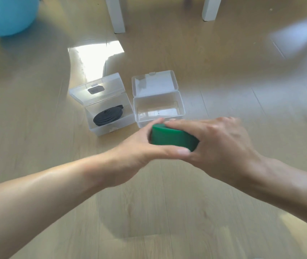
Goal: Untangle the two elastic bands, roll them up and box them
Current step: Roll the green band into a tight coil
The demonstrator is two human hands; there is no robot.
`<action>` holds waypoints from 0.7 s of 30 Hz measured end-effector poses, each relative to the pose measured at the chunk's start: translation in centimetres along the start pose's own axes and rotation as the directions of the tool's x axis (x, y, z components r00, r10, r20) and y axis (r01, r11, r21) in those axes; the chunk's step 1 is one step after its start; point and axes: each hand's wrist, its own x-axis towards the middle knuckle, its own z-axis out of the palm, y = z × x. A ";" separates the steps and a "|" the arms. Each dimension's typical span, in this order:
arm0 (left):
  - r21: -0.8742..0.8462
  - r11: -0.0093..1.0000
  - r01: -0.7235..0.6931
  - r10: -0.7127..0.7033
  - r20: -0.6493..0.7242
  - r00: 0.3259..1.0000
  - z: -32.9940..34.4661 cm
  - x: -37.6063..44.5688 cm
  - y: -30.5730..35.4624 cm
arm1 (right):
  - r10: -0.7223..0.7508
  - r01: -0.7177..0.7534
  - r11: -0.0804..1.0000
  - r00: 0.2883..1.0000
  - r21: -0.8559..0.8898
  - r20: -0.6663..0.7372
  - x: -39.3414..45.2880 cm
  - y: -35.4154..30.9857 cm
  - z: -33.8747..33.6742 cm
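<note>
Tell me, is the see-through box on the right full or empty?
Empty. The right clear plastic box has its lid open and nothing inside; the rolled green elastic band is outside it, held in both hands.

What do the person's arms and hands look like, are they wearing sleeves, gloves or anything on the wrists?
Both forearms are bare as far as the picture shows, with no sleeve in view. The left hand and the right hand wear no gloves. No watch, bracelet or ring shows on the wrists or the visible fingers. The nails look short and unpainted.

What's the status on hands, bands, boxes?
Left hand and right hand grip rolled green band. Black band boxed. Right box open, unobstructed.
</note>
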 end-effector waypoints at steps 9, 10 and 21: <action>-0.276 0.961 0.022 -0.001 0.075 0.997 0.7 -1.0 -0.5 | 0.067 -0.077 0.919 0.997 0.387 0.039 -0.4 0.0 -0.8; -0.351 0.935 0.051 -0.016 0.103 0.995 0.6 -1.1 -0.4 | 0.080 -0.080 0.899 0.997 0.431 0.017 -0.6 0.2 -0.9; -0.608 0.762 0.223 -0.062 0.274 0.960 1.2 -0.7 -0.5 | 0.377 -0.182 0.515 0.926 0.838 -0.031 -1.6 -0.2 0.9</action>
